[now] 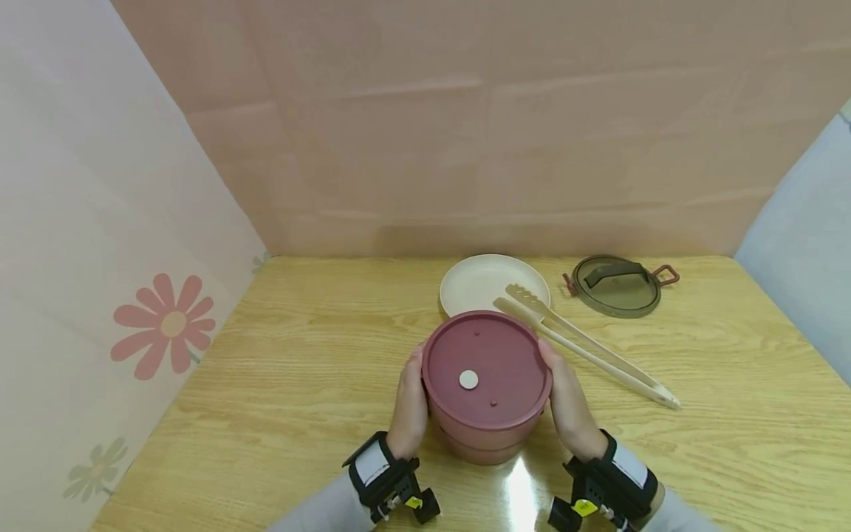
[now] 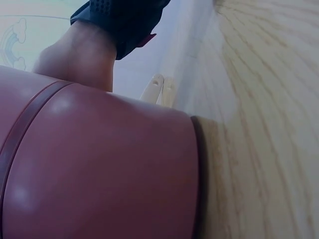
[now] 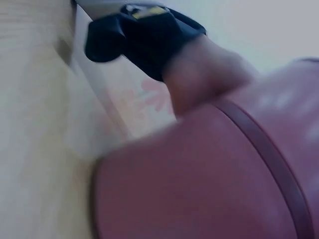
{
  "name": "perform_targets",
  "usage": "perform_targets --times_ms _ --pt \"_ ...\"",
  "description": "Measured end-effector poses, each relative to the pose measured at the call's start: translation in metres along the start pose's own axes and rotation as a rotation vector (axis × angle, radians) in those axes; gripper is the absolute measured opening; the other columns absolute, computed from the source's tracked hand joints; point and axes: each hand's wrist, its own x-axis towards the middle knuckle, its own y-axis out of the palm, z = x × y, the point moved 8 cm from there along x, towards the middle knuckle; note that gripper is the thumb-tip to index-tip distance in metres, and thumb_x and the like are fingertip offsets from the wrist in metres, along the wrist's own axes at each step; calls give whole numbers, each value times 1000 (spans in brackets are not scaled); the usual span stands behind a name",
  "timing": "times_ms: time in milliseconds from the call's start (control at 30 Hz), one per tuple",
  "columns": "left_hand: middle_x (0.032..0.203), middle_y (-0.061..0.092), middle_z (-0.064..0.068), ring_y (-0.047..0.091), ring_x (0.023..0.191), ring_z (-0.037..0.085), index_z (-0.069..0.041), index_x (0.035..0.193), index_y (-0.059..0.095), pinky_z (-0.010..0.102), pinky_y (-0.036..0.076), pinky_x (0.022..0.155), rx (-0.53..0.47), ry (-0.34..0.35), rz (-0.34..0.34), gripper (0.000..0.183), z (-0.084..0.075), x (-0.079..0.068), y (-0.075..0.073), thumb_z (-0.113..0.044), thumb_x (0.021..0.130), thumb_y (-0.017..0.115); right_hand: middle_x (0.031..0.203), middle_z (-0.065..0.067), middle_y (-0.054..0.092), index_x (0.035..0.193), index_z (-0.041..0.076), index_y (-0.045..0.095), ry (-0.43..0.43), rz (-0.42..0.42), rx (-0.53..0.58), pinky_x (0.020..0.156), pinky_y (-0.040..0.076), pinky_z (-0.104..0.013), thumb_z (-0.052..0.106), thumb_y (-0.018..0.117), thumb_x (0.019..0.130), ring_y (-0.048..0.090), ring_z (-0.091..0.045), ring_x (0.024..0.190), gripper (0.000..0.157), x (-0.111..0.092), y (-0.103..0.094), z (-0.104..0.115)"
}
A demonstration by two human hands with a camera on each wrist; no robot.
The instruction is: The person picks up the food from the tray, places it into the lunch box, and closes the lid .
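A round, dusky-pink container (image 1: 485, 369) with a flat top, raised rim and off-centre white dot stands upright on the table, narrowing toward its base. My left hand (image 1: 408, 399) grips its left side just under the rim, the fingers mostly hidden round the far side. On the opposite side my right hand (image 1: 565, 399) holds it the same way. A darker band circles the container wall (image 2: 114, 164) in the left wrist view, where its base is right at the wood. The right wrist view shows the container (image 3: 199, 184) blurred, with the left wrist beyond it.
Behind the container lies a white plate (image 1: 472, 284), the tips of cream tongs (image 1: 598, 355) overlapping its edge. The tongs slant toward the right. At the back right is a see-through lid (image 1: 621, 295) with a dark handle and red side loops. Cloth-like walls border the table (image 1: 299, 332).
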Motion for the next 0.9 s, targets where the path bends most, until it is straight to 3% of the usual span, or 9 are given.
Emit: perform_targets --times_ms 200,433,900 --pt "136 52 9 43 131 22 -8 139 49 45 30 113 8 24 8 57 -3 2 1 -42 106 17 122 12 60 137 -5 46 -27 35 53 93 43 -15 36 21 108 52 -2 116 57 5 -3 6" --pt "134 54 9 45 129 21 -8 137 51 44 32 112 11 26 1 57 -3 2 1 -41 106 16 121 9 59 134 -4 46 -23 -13 124 94 44 -16 36 23 107 52 -5 114 53 3 1 5" --pt "139 49 9 40 132 22 -9 140 47 45 29 113 -6 -10 -12 56 2 0 -1 -41 105 17 118 5 58 130 1 50 -27 -42 140 93 43 -21 36 22 107 51 -9 112 50 2 4 3"
